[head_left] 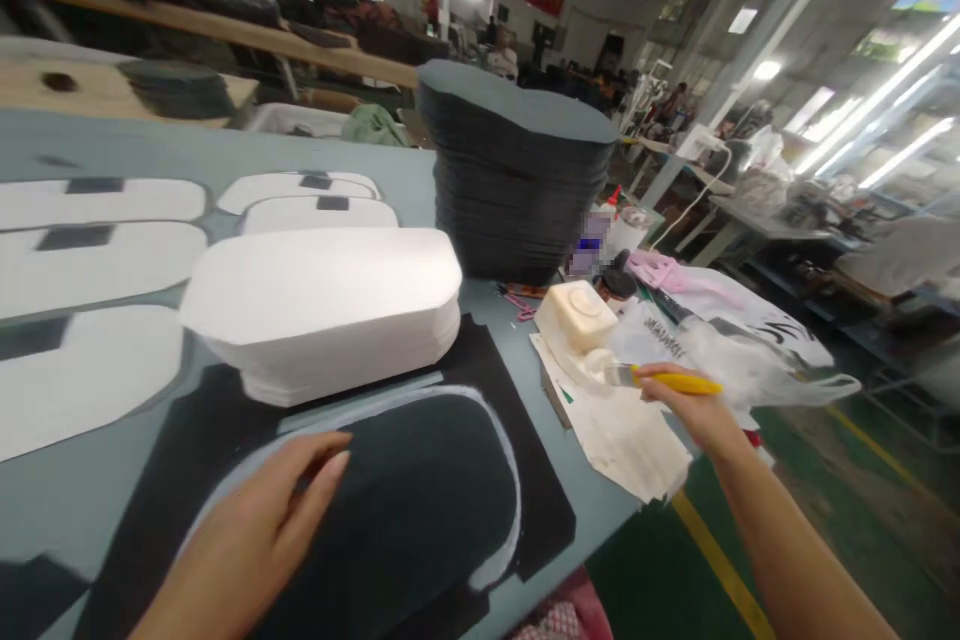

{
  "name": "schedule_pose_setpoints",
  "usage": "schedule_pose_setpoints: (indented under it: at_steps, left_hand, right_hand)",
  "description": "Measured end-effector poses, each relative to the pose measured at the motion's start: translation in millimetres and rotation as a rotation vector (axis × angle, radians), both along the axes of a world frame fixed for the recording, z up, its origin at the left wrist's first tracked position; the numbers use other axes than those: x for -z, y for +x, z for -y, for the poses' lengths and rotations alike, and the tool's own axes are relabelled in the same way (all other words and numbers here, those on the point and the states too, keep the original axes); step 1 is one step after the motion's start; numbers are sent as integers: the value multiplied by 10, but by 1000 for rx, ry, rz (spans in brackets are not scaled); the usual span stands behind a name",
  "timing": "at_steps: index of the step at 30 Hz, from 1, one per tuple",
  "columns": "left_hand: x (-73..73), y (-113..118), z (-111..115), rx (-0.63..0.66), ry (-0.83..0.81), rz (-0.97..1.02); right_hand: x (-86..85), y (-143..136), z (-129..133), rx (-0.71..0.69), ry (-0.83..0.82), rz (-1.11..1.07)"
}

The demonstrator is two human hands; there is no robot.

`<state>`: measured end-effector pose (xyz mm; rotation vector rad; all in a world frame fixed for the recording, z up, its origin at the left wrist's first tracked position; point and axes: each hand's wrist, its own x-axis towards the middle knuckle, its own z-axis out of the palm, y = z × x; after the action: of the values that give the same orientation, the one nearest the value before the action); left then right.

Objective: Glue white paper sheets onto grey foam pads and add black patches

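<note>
My right hand [686, 405] is closed round the yellow handle of a brush [694, 383]. The bristles touch a whitish patch beside a cream-coloured block-like container [581, 315], above a stained off-white sheet [634, 445]. Over a dark oval panel [420, 480] with a white band along its rim, my left hand [274, 510] is held with thumb and fingertips a little apart and nothing between them. Behind the panel sits a thick stack of white rounded pieces [330, 290].
A tall stack of dark pieces [517, 180] stands behind. White pieces with dark patches [112, 260] lie at the left. Pink-handled scissors [521, 305], bottles and plastic bags [750, 370] are near the table's right edge. People are in the background.
</note>
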<state>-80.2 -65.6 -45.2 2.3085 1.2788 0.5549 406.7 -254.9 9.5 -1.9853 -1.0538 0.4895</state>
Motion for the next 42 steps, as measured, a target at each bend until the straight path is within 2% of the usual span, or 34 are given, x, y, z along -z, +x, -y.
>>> schedule_pose_setpoints:
  at_steps: [2, 5, 8, 10, 13, 16, 17, 20, 22, 25, 27, 31, 35, 39, 42]
  left_hand:
    - [-187, 145, -110, 59, 75, 62]
    - [-465, 346, -319, 106, 308, 45]
    - [-627, 505, -505, 120, 496, -59]
    - [-673, 599, -577, 106, 565, -142]
    - [-690, 729, -604, 69, 542, -277]
    - [-669, 822, -590, 59, 498, -384]
    - [-655, 841, -587, 59, 495, -404]
    - [-592, 868, -590, 45, 498, -426]
    - [-544, 872, -594, 37, 515, -429]
    - [-492, 880, -595, 30, 543, -433]
    - [-483, 889, -596, 29, 532, -433]
    - [-498, 901, -604, 46, 501, -393]
    - [-490, 897, -607, 41, 502, -340]
    - [-466, 889, -608, 30, 547, -371]
    - [-456, 883, -613, 29, 594, -398]
  right_hand:
    - [119, 64, 69, 117, 6, -149]
    - [183, 182, 131, 144, -35, -224]
    - [-6, 185, -24, 126, -77, -123]
    - [-250, 37, -323, 86, -48, 22]
    - [-660, -481, -1044, -90, 129, 132]
    - [-977, -1294, -1890, -333, 360, 8]
    - [-1046, -1591, -2153, -453, 374, -38]
    - [-1148, -2401, -2784, -773, 374, -133]
    - [-1153, -2799, -3049, -969, 284, -160]
    - [-1129, -3160, -3267, -1181, 133, -128]
    - [-1114, -3295, -3371, -1243, 76, -78]
    - [-1076, -3474, -3725, -1189, 88, -50]
    - [-1016, -3572, -4327, -978, 107, -157]
    - [-1028, -3500, -4839, -762, 46, -179]
    - [-1107, -3375, -4995, -699, 32, -125]
